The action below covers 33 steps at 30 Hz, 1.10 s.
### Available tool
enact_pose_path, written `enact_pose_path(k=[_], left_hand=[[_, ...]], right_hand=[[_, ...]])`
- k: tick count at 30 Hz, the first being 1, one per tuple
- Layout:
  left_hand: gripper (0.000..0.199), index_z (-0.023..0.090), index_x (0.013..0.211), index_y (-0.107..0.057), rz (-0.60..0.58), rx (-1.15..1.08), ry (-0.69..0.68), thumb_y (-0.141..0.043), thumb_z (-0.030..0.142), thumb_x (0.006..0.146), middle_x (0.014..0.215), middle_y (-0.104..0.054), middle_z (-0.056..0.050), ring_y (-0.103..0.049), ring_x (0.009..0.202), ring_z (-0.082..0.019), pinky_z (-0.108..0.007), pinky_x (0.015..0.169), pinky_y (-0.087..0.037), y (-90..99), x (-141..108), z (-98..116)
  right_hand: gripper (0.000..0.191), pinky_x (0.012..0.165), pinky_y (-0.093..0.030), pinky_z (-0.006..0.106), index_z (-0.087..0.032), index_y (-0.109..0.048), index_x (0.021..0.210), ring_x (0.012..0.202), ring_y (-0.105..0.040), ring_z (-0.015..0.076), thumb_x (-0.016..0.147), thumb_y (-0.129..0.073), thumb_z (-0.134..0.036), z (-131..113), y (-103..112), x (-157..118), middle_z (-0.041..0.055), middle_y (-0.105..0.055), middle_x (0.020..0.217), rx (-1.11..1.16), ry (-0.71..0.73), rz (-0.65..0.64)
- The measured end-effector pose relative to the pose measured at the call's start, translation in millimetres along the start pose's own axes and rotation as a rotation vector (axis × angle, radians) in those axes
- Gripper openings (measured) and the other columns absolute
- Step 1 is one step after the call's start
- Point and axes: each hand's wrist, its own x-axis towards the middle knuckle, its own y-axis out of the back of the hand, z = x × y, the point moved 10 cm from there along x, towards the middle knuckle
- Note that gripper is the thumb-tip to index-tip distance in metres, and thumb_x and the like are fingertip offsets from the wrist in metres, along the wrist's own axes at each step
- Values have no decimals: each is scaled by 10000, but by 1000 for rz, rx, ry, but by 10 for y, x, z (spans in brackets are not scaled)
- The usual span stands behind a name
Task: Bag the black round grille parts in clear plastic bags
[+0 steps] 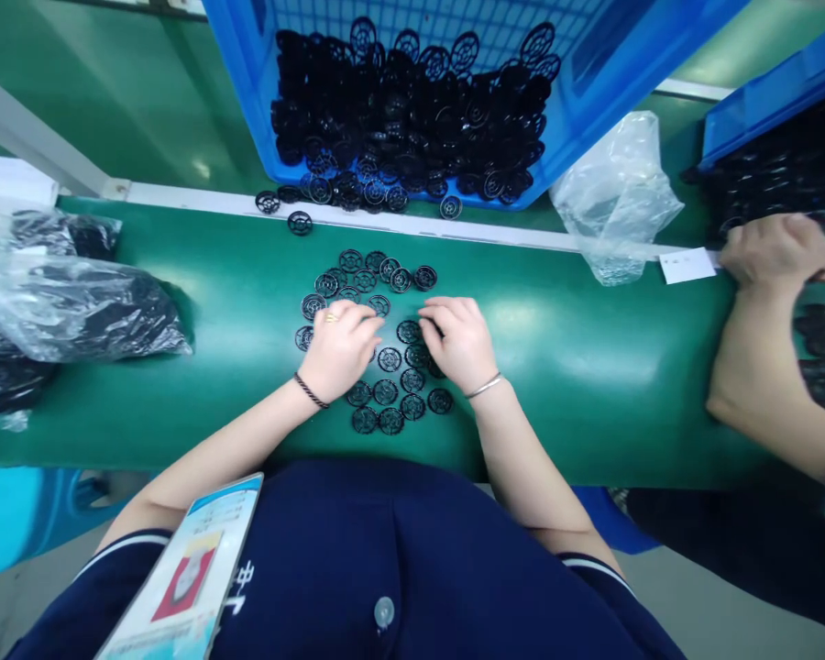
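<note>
Left hand [344, 345] and right hand [459, 343] partly hide black wheels [303, 338]; cannot tell whether either grips one.

The person wears a navy-blue shirt [316, 559] with short sleeves, each edged near the hem by a narrow white stripe [120, 552]. A round, pale, glossy button [383, 612] sits on the front placket. White lettering [242, 587], partly covered, marks the chest beside a slanted, rectangular badge [225, 513] in light blue and white, which carries a small portrait on a red ground; its print is too small to read. The left hand [340, 346] has a gold-coloured ring [331, 317] and, at the wrist, a dark, twisted cord bracelet [311, 392]. A thin silvery bangle [485, 385] circles the right wrist.
</note>
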Motion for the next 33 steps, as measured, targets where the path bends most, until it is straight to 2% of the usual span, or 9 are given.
enact_pose_path(k=[3, 6, 11, 16, 18, 23, 27, 30, 33], left_hand=[[128, 182, 984, -678, 80, 67, 107, -615, 206, 875, 1021, -682, -109, -542, 1017, -289, -448, 841, -422, 305, -131, -341], [127, 172, 966, -675, 127, 138, 168, -648, 224, 853, 1008, -675, -117, -531, 997, -296, -448, 822, -425, 464, -317, -529], [147, 180, 989, -684, 74, 139, 167, -645, 222, 854, 1049, -673, -116, -522, 1048, -301, -438, 825, -407, 333, -499, -457], [288, 147, 1128, -663, 25, 193, 171, -622, 284, 877, 1272, -605, -176, -494, 1175, -349, -492, 891, -364, 185, -442, -347], [281, 151, 1135, -661, 1, 213, 131, -595, 285, 897, 1326, -589, -160, -469, 1237, -361, -516, 927, -320, 123, -413, -278], [244, 175, 1131, -663, -14, 180, 70, -556, 246, 924, 1202, -687, -94, -477, 1255, -346, -514, 958, -262, 26, -477, -105], [206, 196, 1085, -677, 12, 139, 67, -580, 227, 907, 1203, -683, -91, -511, 1218, -316, -485, 946, -284, 114, -607, -63], [203, 191, 1071, -675, 96, 140, 153, -612, 238, 884, 1221, -662, -124, -535, 1165, -303, -463, 919, -329, 315, -689, -258], [198, 185, 1051, -670, 140, 160, 206, -632, 265, 874, 1160, -686, -119, -547, 1114, -302, -457, 896, -355, 446, -712, -500]], right_hand=[[235, 941, -471, 425, -189, -674, 1085, 1104, -552, 257, 949, -489, -238, -335, -224, 146, 97, -662, 1208, 62, 156, -99], [252, 928, -482, 430, -155, -661, 1131, 1152, -540, 270, 937, -513, -217, -479, -455, 258, 118, -646, 1252, 55, 193, -161], [223, 903, -481, 422, -162, -681, 1026, 1102, -576, 266, 959, -478, -222, -500, -552, 251, 119, -696, 1132, 78, 197, -143], [255, 855, -477, 397, -177, -653, 1054, 994, -606, 247, 989, -433, -289, -460, -468, 152, 99, -707, 1061, 171, 149, -83], [303, 841, -479, 388, -169, -637, 1085, 938, -605, 236, 1006, -374, -296, -429, -480, 147, 105, -701, 1017, 224, 117, -70], [299, 838, -479, 388, -182, -663, 1010, 911, -556, 241, 997, -394, -310, -419, -563, 180, 112, -650, 963, 234, 133, -83], [257, 813, -474, 390, -182, -680, 950, 889, -530, 243, 975, -451, -296, -424, -520, 176, 113, -625, 949, 186, 128, -81], [217, 827, -463, 393, -183, -676, 969, 916, -529, 245, 964, -484, -285, -547, -461, 185, 110, -638, 972, 200, 165, -93], [183, 843, -443, 395, -198, -668, 985, 964, -529, 246, 961, -500, -267, -822, -499, 232, 94, -664, 1019, 204, 258, -165]])
